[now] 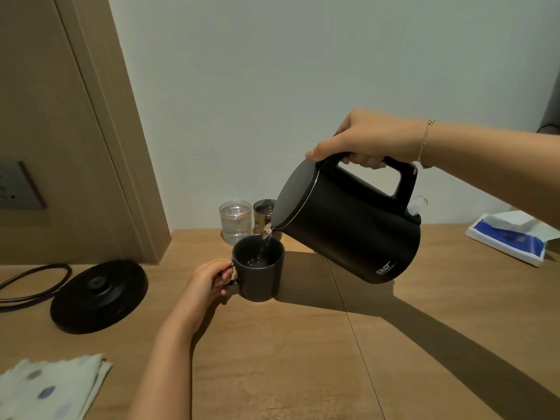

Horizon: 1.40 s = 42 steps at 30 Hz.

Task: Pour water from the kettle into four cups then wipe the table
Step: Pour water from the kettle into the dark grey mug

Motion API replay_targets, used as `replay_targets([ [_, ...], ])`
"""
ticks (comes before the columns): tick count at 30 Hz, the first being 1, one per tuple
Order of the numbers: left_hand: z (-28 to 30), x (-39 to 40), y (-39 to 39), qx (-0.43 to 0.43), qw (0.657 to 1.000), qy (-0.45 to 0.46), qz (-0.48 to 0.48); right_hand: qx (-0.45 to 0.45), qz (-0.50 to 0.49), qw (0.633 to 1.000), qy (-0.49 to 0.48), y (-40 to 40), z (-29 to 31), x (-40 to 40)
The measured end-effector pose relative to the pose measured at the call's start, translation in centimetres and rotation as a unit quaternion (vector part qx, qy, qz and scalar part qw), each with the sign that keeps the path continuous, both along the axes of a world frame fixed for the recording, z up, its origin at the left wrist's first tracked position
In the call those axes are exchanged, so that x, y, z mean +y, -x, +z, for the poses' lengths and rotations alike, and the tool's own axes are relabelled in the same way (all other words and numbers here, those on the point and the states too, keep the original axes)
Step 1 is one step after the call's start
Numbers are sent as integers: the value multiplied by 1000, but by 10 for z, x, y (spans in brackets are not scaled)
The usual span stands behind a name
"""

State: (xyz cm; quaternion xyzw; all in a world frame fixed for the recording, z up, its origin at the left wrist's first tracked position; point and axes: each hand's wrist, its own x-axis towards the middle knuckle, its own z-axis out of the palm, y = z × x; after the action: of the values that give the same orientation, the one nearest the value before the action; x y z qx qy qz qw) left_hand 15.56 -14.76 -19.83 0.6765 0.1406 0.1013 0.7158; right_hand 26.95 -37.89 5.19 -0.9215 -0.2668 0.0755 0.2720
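My right hand (pixel 360 140) grips the handle of a black kettle (pixel 348 225), which is tilted to the left above the wooden table (pixel 303 344). A thin stream of water runs from its spout into a dark mug (pixel 259 277) standing on the table. My left hand (pixel 209 283) holds that mug by its handle. Behind the mug, near the wall, stand a clear glass (pixel 235 221) filled with water and a darker glass (pixel 263 215), partly hidden by the kettle's lid. A folded pale cloth with dots (pixel 48 389) lies at the front left.
The kettle's round black base (pixel 98 295) sits on the left of the table with its cord (pixel 33 283) looping further left. A blue and white tissue pack (pixel 512 237) lies at the back right. A wall socket (pixel 18 186) is on the wooden panel at left.
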Motion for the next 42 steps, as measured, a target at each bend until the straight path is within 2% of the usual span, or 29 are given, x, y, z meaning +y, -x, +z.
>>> replay_targets([
  [33, -2, 2, -1, -13, 1000, 3, -12, -9, -6, 1000, 14, 3, 6, 2],
  [42, 2, -1, 1, -7, 1000, 14, -10, -5, -7, 1000, -14, 3, 9, -2],
])
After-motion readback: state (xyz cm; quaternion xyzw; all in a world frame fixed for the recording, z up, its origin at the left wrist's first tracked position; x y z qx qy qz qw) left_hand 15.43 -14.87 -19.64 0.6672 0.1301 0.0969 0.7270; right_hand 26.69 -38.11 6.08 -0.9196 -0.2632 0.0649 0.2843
